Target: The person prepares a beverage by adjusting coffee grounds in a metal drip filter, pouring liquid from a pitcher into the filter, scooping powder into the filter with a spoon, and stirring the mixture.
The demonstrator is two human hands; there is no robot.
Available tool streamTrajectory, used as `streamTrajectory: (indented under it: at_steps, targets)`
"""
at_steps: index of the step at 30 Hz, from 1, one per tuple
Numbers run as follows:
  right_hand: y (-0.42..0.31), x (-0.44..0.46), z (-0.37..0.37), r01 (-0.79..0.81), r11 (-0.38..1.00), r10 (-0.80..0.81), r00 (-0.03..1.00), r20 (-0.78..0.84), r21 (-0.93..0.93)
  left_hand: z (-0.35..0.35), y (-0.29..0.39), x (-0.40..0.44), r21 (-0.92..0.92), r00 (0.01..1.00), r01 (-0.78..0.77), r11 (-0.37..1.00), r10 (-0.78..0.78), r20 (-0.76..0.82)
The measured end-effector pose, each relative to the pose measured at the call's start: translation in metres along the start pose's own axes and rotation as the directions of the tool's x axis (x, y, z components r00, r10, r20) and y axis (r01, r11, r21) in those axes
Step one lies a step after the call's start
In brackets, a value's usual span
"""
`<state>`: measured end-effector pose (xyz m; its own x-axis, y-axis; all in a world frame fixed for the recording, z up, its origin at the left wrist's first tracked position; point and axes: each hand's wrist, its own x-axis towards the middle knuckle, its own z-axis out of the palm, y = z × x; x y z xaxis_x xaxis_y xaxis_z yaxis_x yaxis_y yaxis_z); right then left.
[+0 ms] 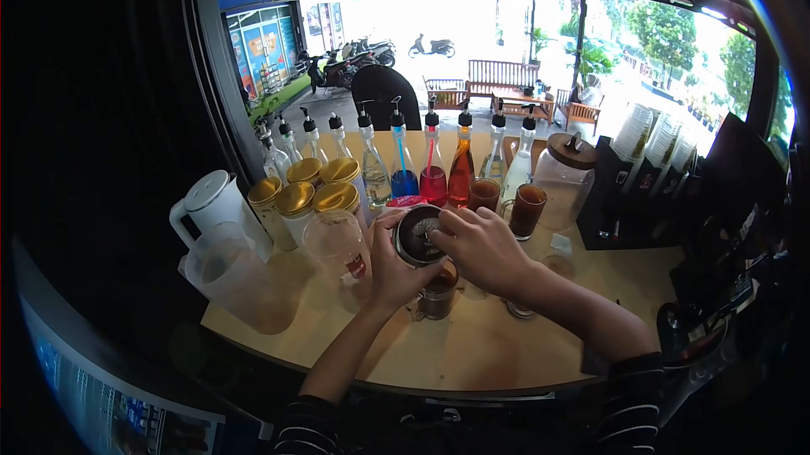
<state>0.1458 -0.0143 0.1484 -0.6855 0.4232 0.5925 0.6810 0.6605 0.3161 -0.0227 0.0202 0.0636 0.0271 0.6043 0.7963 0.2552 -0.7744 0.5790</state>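
The dark round cup (pixel 410 241) is held between the two hands, over the table (pixel 506 358). The left hand (pixel 390 262) wraps the cup's left side; the right hand (pixel 488 244) bunches its fingers at the cup's right rim, but what they pinch I cannot tell. A brown-filled glass (pixel 440 293) shows below the cup.

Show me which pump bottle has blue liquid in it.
The pump bottle immediately left of the red one; no other bottle's liquid is blue.
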Motion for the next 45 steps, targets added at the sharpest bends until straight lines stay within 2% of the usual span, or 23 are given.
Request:
streamTrajectory:
  at_steps: [2, 4, 6, 8, 9, 11, 13, 14, 17, 19, 23, 25, 28, 30, 32, 34, 36, 37, 39, 41, 44, 45]
  targets:
    - [-0.001, -0.001, -0.001, -0.083, 0.996, 0.084, 0.996, 0.024, -0.012, -0.001, 0.0, -0.003, 0.103, 0.999, -0.001, 0.995, -0.004, 0.048]
    - [0.004, -0.003, -0.003, -0.139, 0.99, 0.139, 0.987, 0.078, 0.001, 0.0, 0.0, -0.002, 0.101, 0.998, 0.004, 0.995, -0.011, 0.065]
    - [0.006, -0.005, 0.0, -0.029, 0.999, 0.027, 0.999, 0.046, 0.027, -0.003, 0.002, 0.002, 0.099, 0.997, 0.005, 0.995, -0.013, 0.077]
    - [0.008, -0.008, -0.005, 0.012, 1.0, -0.012, 0.999, 0.045, 0.014, -0.011, 0.007, 0.004, 0.246, 0.977, -0.052, 0.968, -0.002, 0.211]
    - [0.012, -0.007, -0.007, 0.024, 0.999, -0.023, 0.999, 0.045, -0.028, -0.013, 0.009, 0.006, 0.245, 0.977, -0.052, 0.968, -0.002, 0.214]
    - [0.016, -0.007, -0.009, 0.038, 0.997, -0.035, 0.998, 0.046, -0.067, -0.017, 0.01, 0.01, 0.143, 0.939, -0.082, 0.986, 0.029, 0.342]
    - [0.019, -0.007, -0.009, 0.102, 0.994, -0.107, 0.988, 0.114, 0.045, -0.021, 0.011, 0.013, 0.163, 0.932, -0.093, 0.982, 0.028, 0.36]
    - [0.02, -0.005, -0.011, 0.102, 0.994, -0.107, 0.988, 0.114, 0.044, -0.022, 0.011, 0.015, 0.182, 0.924, -0.106, 0.978, 0.029, 0.38]
    - [0.025, 0.001, -0.016, 0.184, 0.982, -0.174, 0.971, 0.165, -0.048, -0.024, 0.01, 0.02, 0.181, 0.909, -0.148, 0.972, 0.062, 0.413]
    - [0.03, 0.006, -0.019, 0.281, 0.95, -0.266, 0.957, 0.116, -0.138, -0.026, 0.011, 0.022, 0.192, 0.895, -0.173, 0.966, 0.073, 0.439]
    - [0.028, 0.013, -0.017, 0.39, 0.901, -0.38, 0.921, 0.091, -0.19, -0.028, 0.01, 0.024, 0.178, 0.871, -0.19, 0.966, 0.082, 0.485]
    - [0.032, 0.018, -0.022, 0.431, 0.875, -0.396, 0.899, 0.185, -0.22, -0.029, 0.009, 0.023, 0.198, 0.867, -0.205, 0.959, 0.084, 0.491]
    - [0.02, 0.013, -0.011, 0.498, 0.857, -0.462, 0.856, 0.232, -0.13, -0.029, 0.007, 0.02, 0.216, 0.865, -0.209, 0.954, 0.077, 0.496]
    - [0.023, 0.014, -0.011, 0.486, 0.862, -0.447, 0.862, 0.237, -0.142, -0.028, 0.006, 0.019, 0.209, 0.865, -0.194, 0.959, 0.066, 0.498]
    - [0.03, 0.017, -0.018, 0.408, 0.893, -0.382, 0.91, 0.164, -0.187, -0.028, 0.005, 0.019, 0.204, 0.899, -0.22, 0.954, 0.117, 0.422]
    - [0.023, 0.014, -0.017, 0.421, 0.886, -0.386, 0.902, 0.194, -0.196, -0.028, 0.009, 0.018, 0.216, 0.898, -0.199, 0.956, 0.09, 0.431]
    - [0.019, 0.009, -0.009, 0.431, 0.898, -0.421, 0.9, 0.114, -0.089, -0.026, 0.011, 0.017, 0.227, 0.895, -0.182, 0.957, 0.065, 0.442]
    - [0.021, 0.006, -0.009, 0.397, 0.907, -0.387, 0.917, 0.098, -0.139, -0.025, 0.01, 0.014, 0.211, 0.914, -0.159, 0.964, 0.063, 0.401]
    - [0.024, 0.003, -0.013, 0.353, 0.932, -0.344, 0.933, 0.102, -0.086, -0.023, 0.007, 0.008, 0.193, 0.93, -0.136, 0.972, 0.058, 0.362]
    - [0.023, 0.002, -0.013, 0.313, 0.949, -0.308, 0.945, 0.106, -0.032, -0.021, 0.002, 0.002, 0.165, 0.961, 0.001, 0.986, -0.046, 0.274]
    - [0.014, -0.005, -0.008, 0.302, 0.95, -0.297, 0.952, 0.072, -0.074, -0.014, 0.003, -0.003, 0.08, 0.973, 0.028, 0.996, -0.046, 0.227]
    - [0.014, -0.005, -0.003, 0.226, 0.97, -0.226, 0.974, 0.016, -0.088, -0.01, 0.003, -0.005, 0.078, 0.972, 0.029, 0.996, -0.047, 0.229]
